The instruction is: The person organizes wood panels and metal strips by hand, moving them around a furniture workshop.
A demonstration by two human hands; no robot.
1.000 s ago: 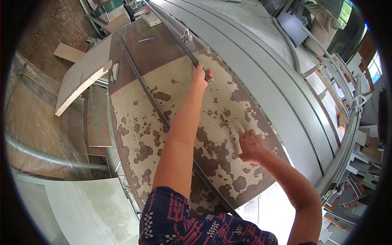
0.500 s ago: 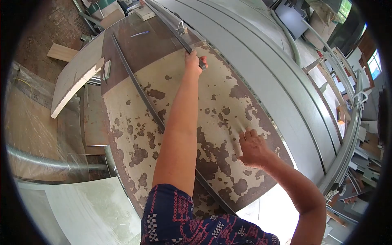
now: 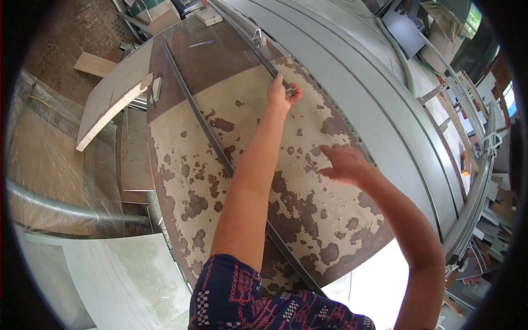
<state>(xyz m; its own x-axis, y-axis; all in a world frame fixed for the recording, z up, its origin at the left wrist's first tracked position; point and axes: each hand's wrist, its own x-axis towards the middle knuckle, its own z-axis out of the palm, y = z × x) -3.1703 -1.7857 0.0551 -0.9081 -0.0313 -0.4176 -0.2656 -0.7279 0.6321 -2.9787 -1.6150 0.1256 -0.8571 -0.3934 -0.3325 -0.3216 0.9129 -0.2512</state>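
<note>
My left hand (image 3: 283,93) grips the near end of a dark metal bar (image 3: 250,47), which runs up towards the far edge of a worn brown and cream table (image 3: 250,115). Above the right part of that table is my right hand (image 3: 342,164), its fingers apart and nothing between them. A second long dark strip (image 3: 201,118) lies diagonally over the table and passes beneath my left forearm. Near the far end of the bar stands a small metal bracket (image 3: 257,38).
Grey metal rails (image 3: 352,82) run along the right side. A blue pen (image 3: 202,43) and a pale block (image 3: 209,16) lie at the far end. A thick pale board (image 3: 114,96) projects at left, beside plastic sheeting (image 3: 55,165). A pale panel (image 3: 121,275) is at lower left.
My right hand has moved up across the table and its fingers have spread. My left hand still holds the bar, its fingers slightly more extended. The whole view has shifted a little.
</note>
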